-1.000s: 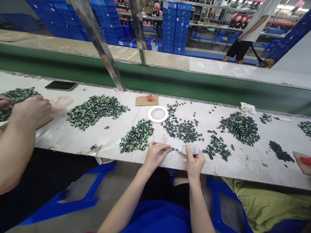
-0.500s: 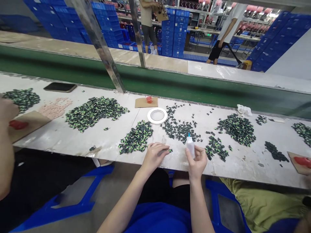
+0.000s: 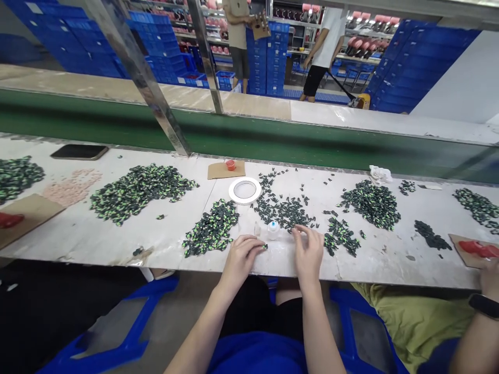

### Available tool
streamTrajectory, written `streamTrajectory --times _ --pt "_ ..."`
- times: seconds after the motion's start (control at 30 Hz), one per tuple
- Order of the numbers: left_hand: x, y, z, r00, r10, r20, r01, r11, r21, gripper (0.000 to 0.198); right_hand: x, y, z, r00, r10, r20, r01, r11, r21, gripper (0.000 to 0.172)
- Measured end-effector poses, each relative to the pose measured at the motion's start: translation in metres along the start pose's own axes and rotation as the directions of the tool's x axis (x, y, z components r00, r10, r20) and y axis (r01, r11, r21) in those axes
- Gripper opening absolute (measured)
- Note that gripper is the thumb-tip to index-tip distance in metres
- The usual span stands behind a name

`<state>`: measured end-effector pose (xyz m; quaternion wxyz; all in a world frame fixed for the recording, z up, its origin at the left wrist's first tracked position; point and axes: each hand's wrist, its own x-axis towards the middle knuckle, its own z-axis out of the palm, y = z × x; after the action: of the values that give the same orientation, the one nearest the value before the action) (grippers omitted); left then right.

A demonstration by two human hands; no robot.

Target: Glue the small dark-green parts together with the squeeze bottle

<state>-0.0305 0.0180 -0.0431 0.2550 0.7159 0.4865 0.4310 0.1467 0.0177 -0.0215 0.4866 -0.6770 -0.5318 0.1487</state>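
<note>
My left hand is closed in a pinch on a small black-and-green piece at its fingertips. The small squeeze bottle, whitish with a blue tip, stands on the table between my hands, touched by neither. My right hand has thumb and forefinger together at the edge of the loose black pieces; what is between them is too small to make out. A heap of black-and-green pieces lies beyond my left hand, and a smaller group lies right of my right hand.
Farther back are a roll of white tape and a red cup on cardboard. Larger heaps and a phone lie leftward. A co-worker's hand is at the right edge. Metal posts rise behind the table.
My right hand has let go of the bottle, which now stands on the table, and has moved to the loose black pieces. My left hand still holds its piece. The view has shifted.
</note>
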Motion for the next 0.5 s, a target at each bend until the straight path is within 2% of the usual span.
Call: streamTrajectory --times 0.07,0.23,0.4,0.5 --pt "-0.003 0.005 -0.004 0.998 -0.062 -0.032 0.06 0.996 -0.062 0.011 0.002 0.007 -0.004 0.998 -0.042 -0.055 0.034 0.99 -0.139 0.027" --pt "-0.004 0.018 -0.008 0.987 -0.151 -0.056 0.139 0.973 -0.186 0.014 0.007 0.013 0.005 0.997 -0.081 0.018 0.083 0.961 -0.264 0.015" --pt "-0.001 0.024 -0.009 0.99 -0.072 -0.123 0.05 0.984 -0.17 0.015 0.011 0.008 0.01 0.987 -0.137 0.084 0.158 0.925 -0.346 0.016" --pt "0.002 0.03 -0.01 0.988 -0.01 -0.156 -0.014 0.989 -0.15 0.015 0.01 0.004 0.005 0.984 -0.125 0.129 0.16 0.936 -0.313 0.018"
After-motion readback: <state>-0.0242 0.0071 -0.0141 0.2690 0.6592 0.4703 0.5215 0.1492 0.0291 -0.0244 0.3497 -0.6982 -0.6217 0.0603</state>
